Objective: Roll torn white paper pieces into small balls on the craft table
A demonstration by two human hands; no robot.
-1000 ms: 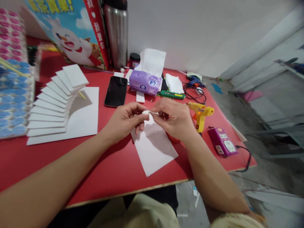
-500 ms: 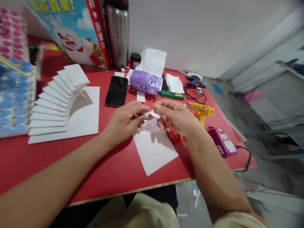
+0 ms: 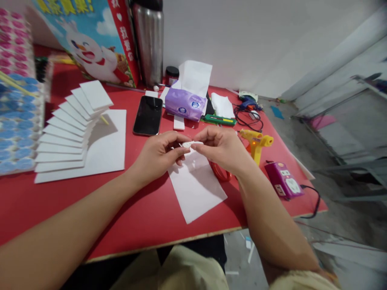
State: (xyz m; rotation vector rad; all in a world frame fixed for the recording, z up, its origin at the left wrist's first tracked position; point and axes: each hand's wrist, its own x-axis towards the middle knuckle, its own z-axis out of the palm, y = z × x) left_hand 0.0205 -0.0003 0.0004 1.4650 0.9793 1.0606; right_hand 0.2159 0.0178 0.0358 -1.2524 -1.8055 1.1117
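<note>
Between my two hands is a small white piece [image 3: 188, 144], thin and light, its exact kind too small to make out. My left hand [image 3: 161, 151] pinches its left side between thumb and fingers. From the right, my right hand [image 3: 222, 149] grips the other side with thumb and fingertips. Both hands hover over a white sheet [image 3: 198, 193] lying on the red table [image 3: 145, 221]. Beside the sheet, partly under my right hand, are red scissor-like handles [image 3: 222, 173]. A yellow glue gun [image 3: 256, 143] with an orange light stands just right of that hand.
At left, white boards fan out like steps [image 3: 65, 133] on a white base [image 3: 111, 161]. Behind my hands are a black phone [image 3: 148, 115], a purple tissue pack [image 3: 185, 104] and a green cutter [image 3: 219, 120]. A purple power box [image 3: 283, 181] sits near the right edge; a steel flask [image 3: 148, 44] stands behind.
My right hand's fingers have closed in on the white piece, and the thumb now lies along it. The piece has turned flatter between my hands. The left hand stays nearly in place.
</note>
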